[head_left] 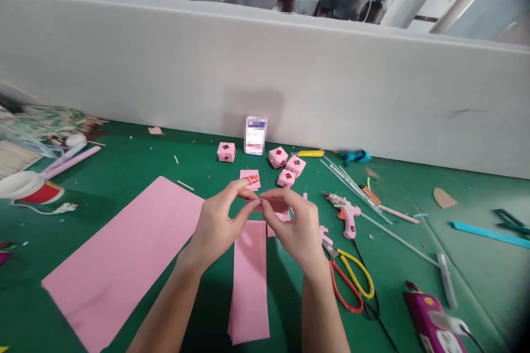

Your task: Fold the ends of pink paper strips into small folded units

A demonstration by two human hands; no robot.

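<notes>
Over a green table (199, 168) backed by a white partition (165, 60), with people's heads showing beyond: holding the left hand (221, 226) and right hand (293, 220) fingertip to fingertip, pinching with thumbs and forefingers at a small pink piece (257, 207), mostly hidden and apparently paper, above the far end of a stack of long pink strips (250, 287). Judging by looks, handling something very light and pliable, prone to creasing or tearing, hardly slippery; probably calling for a fingertip grip at the outermost edges, sparing the flat faces. Facing, farther back, four pink folded boxes (226, 152), one standing apart at left, three clustering near a yellow cutter (310, 153). Working well inside the table's edges, having a large pink sheet (128, 253) lying flat on the left. Meeting tighter quarters on the right, with scissors (333, 253) lying just beside the right forearm and a pink glue gun (348, 219) resting beyond. Finding more open room between the large sheet and the partition, amid loose sticks and scraps.
</notes>
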